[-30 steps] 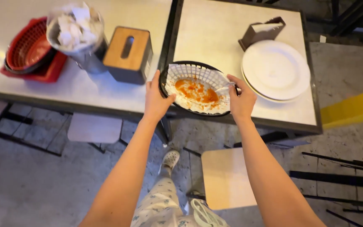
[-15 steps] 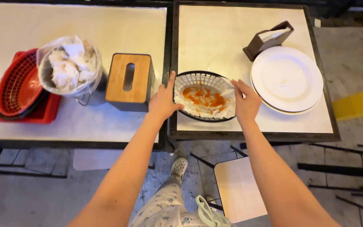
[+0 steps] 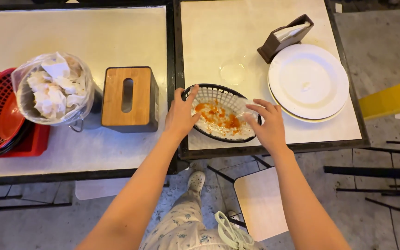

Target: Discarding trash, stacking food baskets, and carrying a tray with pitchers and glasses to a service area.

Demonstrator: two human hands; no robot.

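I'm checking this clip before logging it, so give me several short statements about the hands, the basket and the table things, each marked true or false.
1. The left hand is on the rim of the black basket. True.
2. The paper liner in the basket is clean. False: it is smeared with orange sauce.
3. The right hand rests on the white plates. False: it is at the liner's right edge; the plates lie apart, further right.
4. The wooden-topped tissue box stands left of the basket. True.
5. The lined bin is empty. False: it holds crumpled white paper.
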